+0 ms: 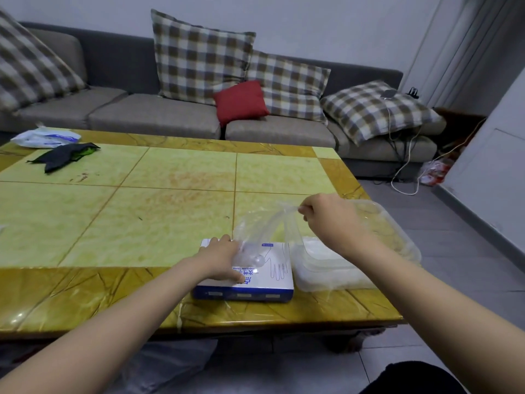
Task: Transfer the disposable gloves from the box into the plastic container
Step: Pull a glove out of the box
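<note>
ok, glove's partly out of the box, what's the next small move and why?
Probably draw the right hand up and to the right, toward the container beside the box. It pinches the glove by its top end, the lower end seems not yet free of the box, and the left hand presses the box down.

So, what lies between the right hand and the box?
A clear glove, seen in the head view: the right hand pinches its top end, and it hangs down to the box, where the left hand rests.
</note>
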Demonstrator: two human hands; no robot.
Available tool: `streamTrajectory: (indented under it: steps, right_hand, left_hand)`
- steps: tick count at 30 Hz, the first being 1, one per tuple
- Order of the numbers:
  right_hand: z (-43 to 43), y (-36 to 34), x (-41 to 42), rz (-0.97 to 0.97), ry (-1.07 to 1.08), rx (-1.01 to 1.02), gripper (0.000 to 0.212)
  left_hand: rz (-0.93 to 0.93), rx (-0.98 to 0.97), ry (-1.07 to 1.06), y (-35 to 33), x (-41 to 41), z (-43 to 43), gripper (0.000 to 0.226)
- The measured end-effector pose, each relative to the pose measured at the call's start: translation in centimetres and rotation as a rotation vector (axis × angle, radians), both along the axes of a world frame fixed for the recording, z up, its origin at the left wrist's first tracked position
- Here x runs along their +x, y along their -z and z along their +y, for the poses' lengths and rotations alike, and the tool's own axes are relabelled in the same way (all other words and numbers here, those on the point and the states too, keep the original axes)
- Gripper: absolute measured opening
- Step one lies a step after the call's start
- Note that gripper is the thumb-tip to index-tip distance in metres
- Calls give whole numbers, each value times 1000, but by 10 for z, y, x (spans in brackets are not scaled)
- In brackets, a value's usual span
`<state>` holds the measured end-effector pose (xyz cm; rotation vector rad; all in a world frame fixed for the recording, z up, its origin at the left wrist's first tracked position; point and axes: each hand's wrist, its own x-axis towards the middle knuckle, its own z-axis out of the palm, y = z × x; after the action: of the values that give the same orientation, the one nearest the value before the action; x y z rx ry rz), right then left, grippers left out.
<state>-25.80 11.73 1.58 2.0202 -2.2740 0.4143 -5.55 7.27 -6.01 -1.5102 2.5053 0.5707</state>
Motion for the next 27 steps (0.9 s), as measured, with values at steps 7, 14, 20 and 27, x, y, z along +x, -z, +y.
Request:
streamTrajectory:
  steps: [7,14,20,27]
  right_hand:
    - [7,14,-15,-42,33,82,24]
    - [15,16,-33,38,109,93,25]
    - [24,-6,-25,-149,-203,-176,76]
    - [19,-11,-20,-226,-228,-41,65]
  left_hand:
    - [505,7,-75,-17,-11,-8,27]
    - [719,-116,-173,-48,-27,-9,19]
    - [741,-170,-89,-76,-51,-12,14]
    - [726,-162,-7,-96,-74,-3,18]
